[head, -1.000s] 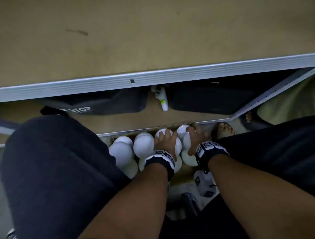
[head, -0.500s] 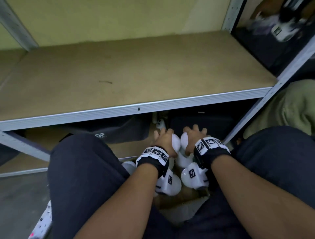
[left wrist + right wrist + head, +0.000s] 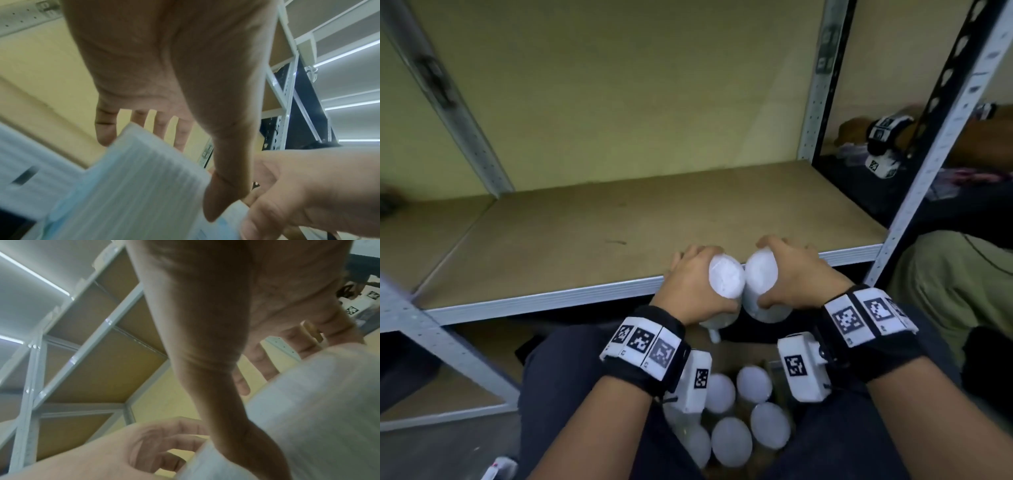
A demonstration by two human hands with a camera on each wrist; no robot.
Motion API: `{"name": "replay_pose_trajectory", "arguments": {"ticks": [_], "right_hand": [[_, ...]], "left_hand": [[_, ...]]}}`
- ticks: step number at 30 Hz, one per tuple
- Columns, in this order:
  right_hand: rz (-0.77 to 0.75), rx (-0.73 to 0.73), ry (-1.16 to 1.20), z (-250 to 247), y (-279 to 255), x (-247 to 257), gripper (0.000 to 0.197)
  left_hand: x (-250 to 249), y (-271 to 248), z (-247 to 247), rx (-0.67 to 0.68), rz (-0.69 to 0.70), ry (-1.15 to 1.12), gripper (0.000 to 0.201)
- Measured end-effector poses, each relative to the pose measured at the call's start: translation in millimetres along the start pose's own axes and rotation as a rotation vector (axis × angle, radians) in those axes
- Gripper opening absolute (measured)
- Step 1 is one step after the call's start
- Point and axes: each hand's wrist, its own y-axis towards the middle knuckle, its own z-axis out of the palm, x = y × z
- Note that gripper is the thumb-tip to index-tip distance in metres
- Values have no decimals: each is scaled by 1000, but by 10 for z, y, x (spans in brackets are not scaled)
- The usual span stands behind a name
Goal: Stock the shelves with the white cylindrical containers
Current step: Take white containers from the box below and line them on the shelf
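Hands meet at the centre of the head view, just in front of the shelf's metal front edge. The left hand has its fingers and thumb curled round the left container, clamped on its ribbed white body, as the left wrist view also shows. The right hand grips the right container the same way, thumb on the near side and fingers over the far side. Both containers touch each other, side by side, and are held in the air over the shelf's front rail, not resting on the board. The shelf, a bare brown board in a grey metal frame, spreads from 9 to 2 o'clock of the hands. At 6 o'clock, between the person's dark-clad knees, more white containers stand packed together, tops upward. Black wrist bands with square-patterned tags ring both wrists.
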Motion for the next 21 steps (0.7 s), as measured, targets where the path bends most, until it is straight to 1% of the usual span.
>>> {"name": "replay_pose_trajectory", "arguments": {"ticks": [4, 6, 8, 11, 14, 17, 21], "right_hand": [[-70, -160, 105, -216, 42, 25, 74], [-85, -210, 140, -256, 127, 15, 63], [-91, -247, 169, -271, 252, -6, 56], [-100, -277, 193, -235, 478, -60, 54], [-112, -289, 200, -153, 682, -125, 53], [-118, -298, 232, -104, 822, -169, 51], [-126, -273, 204, -85, 902, -192, 52]], "left_hand": [[-119, 109, -231, -122, 21, -8, 78], [-152, 198, -301, -163, 14, -52, 73], [-161, 313, -329, -194, 10, -91, 67], [-122, 512, -296, -201, 5, -118, 56], [-61, 690, -219, -204, -2, -112, 49], [-10, 808, -180, -204, -7, -110, 47], [27, 849, -197, -175, 9, -97, 50]]}}
